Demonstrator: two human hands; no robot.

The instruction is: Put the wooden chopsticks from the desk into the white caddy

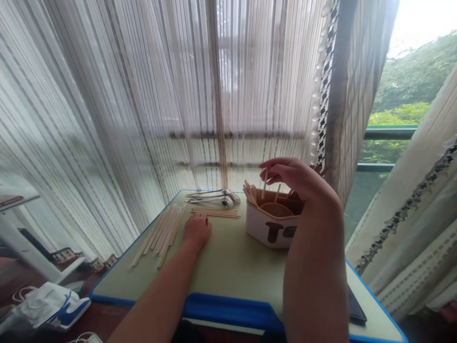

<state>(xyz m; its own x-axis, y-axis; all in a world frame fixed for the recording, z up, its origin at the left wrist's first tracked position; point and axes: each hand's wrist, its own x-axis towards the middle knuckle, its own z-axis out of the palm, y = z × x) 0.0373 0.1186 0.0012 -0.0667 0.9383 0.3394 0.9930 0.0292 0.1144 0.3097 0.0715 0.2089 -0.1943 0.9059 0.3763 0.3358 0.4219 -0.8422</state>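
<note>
My right hand (pixel 282 174) is raised over the utensil holder (pixel 262 231), its fingers pinched on a light wooden chopstick (pixel 264 185) that points down into it. The holder is white outside and brown inside, with several chopsticks (pixel 250 193) bunched in its left corner. A brown round-edged ladle or spoon bowl (pixel 276 209) also sits in it. My left hand (pixel 197 227) rests on the table with fingers curled, by a row of thin chopsticks (pixel 216 213); what is under its fingers is hidden. Left of it lie several thicker pale chopsticks (pixel 162 233).
Metal spoons (pixel 227 197) lie at the table's back edge. The pale green table (pixel 235 267) has a blue rim. A dark flat object (pixel 356 305) lies at the right, partly behind my forearm. Striped curtains (pixel 160 95) hang behind; a white bag (pixel 46 305) is at lower left.
</note>
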